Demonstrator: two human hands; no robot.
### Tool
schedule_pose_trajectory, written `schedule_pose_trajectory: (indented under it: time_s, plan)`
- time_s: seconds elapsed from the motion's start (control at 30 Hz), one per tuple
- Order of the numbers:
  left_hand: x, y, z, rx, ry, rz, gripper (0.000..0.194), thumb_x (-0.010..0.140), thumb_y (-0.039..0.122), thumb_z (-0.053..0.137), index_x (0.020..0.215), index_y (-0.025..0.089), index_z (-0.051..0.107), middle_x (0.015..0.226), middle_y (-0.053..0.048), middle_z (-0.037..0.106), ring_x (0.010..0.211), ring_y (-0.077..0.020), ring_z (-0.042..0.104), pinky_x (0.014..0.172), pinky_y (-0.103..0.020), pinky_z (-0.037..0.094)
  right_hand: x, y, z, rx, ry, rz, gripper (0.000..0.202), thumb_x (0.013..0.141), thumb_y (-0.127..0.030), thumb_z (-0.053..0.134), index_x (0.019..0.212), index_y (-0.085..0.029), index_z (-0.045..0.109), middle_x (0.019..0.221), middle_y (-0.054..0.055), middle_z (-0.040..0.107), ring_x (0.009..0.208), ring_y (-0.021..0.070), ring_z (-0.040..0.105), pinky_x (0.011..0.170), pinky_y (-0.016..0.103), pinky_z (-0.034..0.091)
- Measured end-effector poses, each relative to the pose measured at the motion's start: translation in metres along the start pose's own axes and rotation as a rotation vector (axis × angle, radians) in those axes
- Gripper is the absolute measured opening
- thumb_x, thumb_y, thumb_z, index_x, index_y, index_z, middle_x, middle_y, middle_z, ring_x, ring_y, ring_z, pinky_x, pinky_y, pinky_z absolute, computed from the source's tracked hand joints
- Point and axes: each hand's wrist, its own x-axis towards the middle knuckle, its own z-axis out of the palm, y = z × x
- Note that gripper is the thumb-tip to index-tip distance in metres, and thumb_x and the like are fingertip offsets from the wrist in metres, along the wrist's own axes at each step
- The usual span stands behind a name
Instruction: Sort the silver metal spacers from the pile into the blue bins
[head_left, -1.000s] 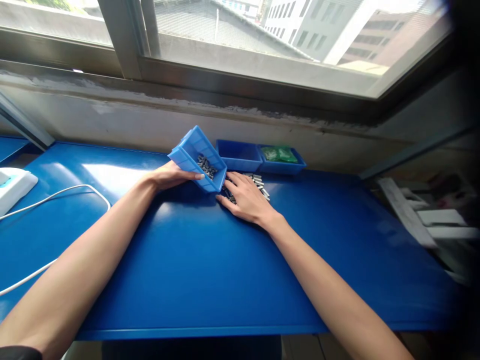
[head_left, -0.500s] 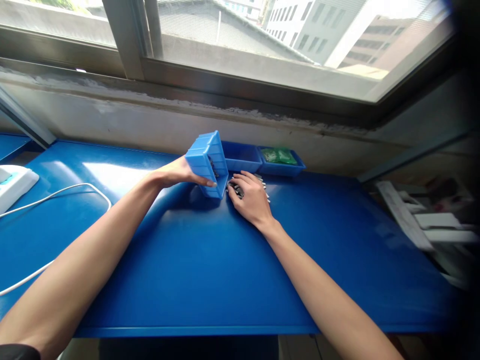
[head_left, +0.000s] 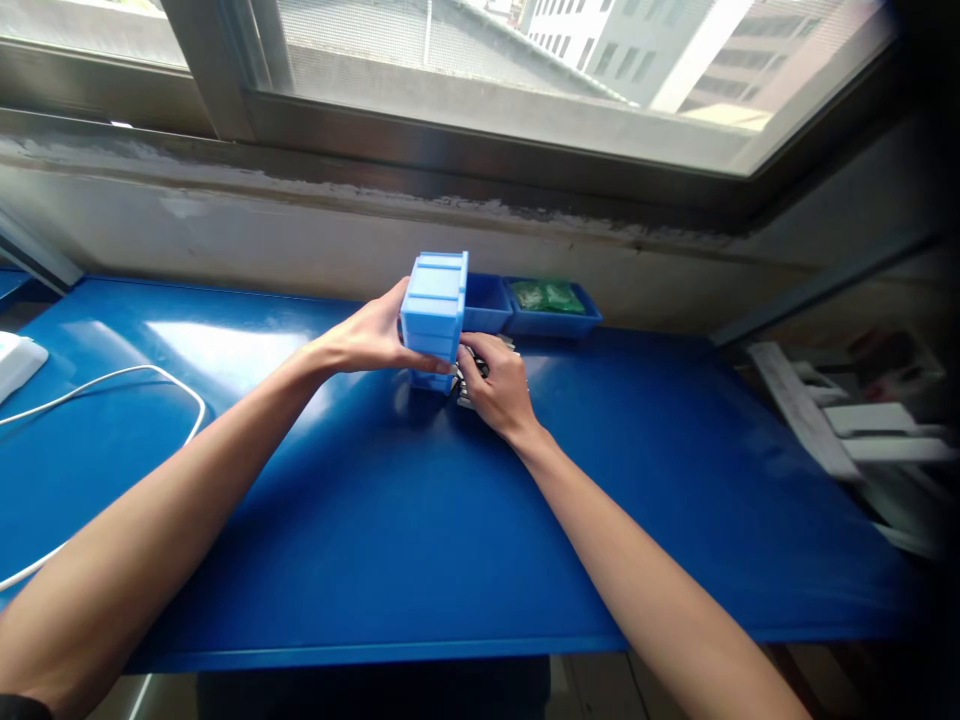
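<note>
A light blue plastic bin (head_left: 435, 300) is tipped on its side above the table, its underside facing me and its opening turned to the right. My left hand (head_left: 379, 335) grips it from the left, thumb along the lower edge. Just right of the bin, my right hand (head_left: 496, 380) is curved over a pile of small metallic pieces (head_left: 465, 397) on the blue table (head_left: 420, 540). Its fingertips are close to the bin's edge. Whether the fingers pinch any piece cannot be made out.
Behind the hands, a dark blue bin (head_left: 487, 303) stands beside another blue bin (head_left: 559, 323) holding a green packet (head_left: 546, 295). A white cable (head_left: 135, 370) and a white power strip (head_left: 19, 362) lie at left. The window wall (head_left: 300, 225) borders the table's back.
The light blue bin has been tilted further, so its inside no longer shows. My right hand's fingers have moved in closer to the bin's edge. The whole view has shifted slightly.
</note>
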Motion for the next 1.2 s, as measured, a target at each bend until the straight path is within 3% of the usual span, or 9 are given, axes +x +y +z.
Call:
schedule_pose_trajectory:
  time_s: [0.1, 0.3, 0.53, 0.83, 0.93, 1.03, 1.2]
  plan:
    - [0.002, 0.000, 0.007, 0.091, -0.026, 0.046, 0.098, 0.051, 0.032, 0.097, 0.139, 0.018, 0.055, 0.125, -0.011, 0.069, 0.114, -0.0349, 0.065, 0.101, -0.044, 0.053, 0.000, 0.001, 0.000, 0.007, -0.007, 0.017, 0.025, 0.098, -0.033, 0.051, 0.103, -0.020, 0.072, 0.112, 0.011, 0.077, 0.107, 0.0268, 0.069, 0.099, 0.041, 0.052]
    - [0.004, -0.006, 0.019, 0.033, 0.007, 0.060, 0.105, 0.051, 0.032, 0.097, 0.145, 0.022, 0.052, 0.131, -0.012, 0.066, 0.122, -0.0382, 0.061, 0.106, -0.047, 0.049, 0.000, 0.002, -0.002, 0.021, 0.020, 0.080, 0.022, 0.095, -0.033, 0.049, 0.098, -0.021, 0.067, 0.097, 0.007, 0.076, 0.091, 0.0249, 0.069, 0.086, 0.035, 0.052]
    - [0.010, -0.009, 0.034, 0.092, 0.104, 0.122, 0.111, 0.048, 0.039, 0.098, 0.149, 0.028, 0.053, 0.135, -0.011, 0.061, 0.128, -0.0412, 0.055, 0.112, -0.048, 0.042, 0.000, 0.006, -0.003, 0.042, 0.097, 0.181, 0.021, 0.086, -0.034, 0.048, 0.070, -0.023, 0.055, 0.077, 0.007, 0.072, 0.071, 0.0238, 0.062, 0.067, 0.033, 0.048]
    - [0.010, -0.010, 0.036, 0.312, 0.110, 0.159, 0.105, 0.057, 0.051, 0.092, 0.151, 0.024, 0.052, 0.136, -0.012, 0.059, 0.123, -0.0354, 0.056, 0.111, -0.044, 0.041, -0.001, 0.013, 0.000, 0.095, 0.062, 0.177, 0.007, 0.071, -0.025, 0.050, 0.068, -0.023, 0.055, 0.077, 0.006, 0.073, 0.075, 0.0258, 0.064, 0.070, 0.035, 0.050]
    - [0.009, -0.008, 0.034, 0.293, 0.122, 0.156, 0.103, 0.057, 0.051, 0.093, 0.149, 0.025, 0.054, 0.137, -0.012, 0.059, 0.125, -0.0363, 0.056, 0.112, -0.045, 0.041, -0.002, 0.013, 0.002, 0.065, 0.069, 0.157, 0.010, 0.075, -0.024, 0.051, 0.075, -0.022, 0.060, 0.084, 0.007, 0.074, 0.080, 0.0270, 0.066, 0.073, 0.036, 0.052]
    - [0.006, -0.003, 0.030, 0.212, 0.141, 0.133, 0.102, 0.055, 0.049, 0.094, 0.147, 0.025, 0.056, 0.139, -0.012, 0.060, 0.127, -0.0382, 0.055, 0.112, -0.047, 0.041, -0.003, 0.009, 0.000, -0.012, 0.126, 0.119, 0.016, 0.087, -0.028, 0.050, 0.084, -0.022, 0.064, 0.091, 0.009, 0.075, 0.086, 0.0277, 0.068, 0.078, 0.038, 0.052]
    - [-0.006, -0.001, 0.021, -0.017, 0.265, 0.066, 0.093, 0.066, 0.055, 0.088, 0.146, 0.026, 0.051, 0.132, -0.010, 0.064, 0.124, -0.0355, 0.059, 0.109, -0.047, 0.045, -0.004, -0.020, -0.012, -0.086, 0.178, -0.057, 0.026, 0.101, -0.034, 0.045, 0.107, -0.023, 0.068, 0.103, 0.008, 0.077, 0.099, 0.0264, 0.069, 0.097, 0.043, 0.048]
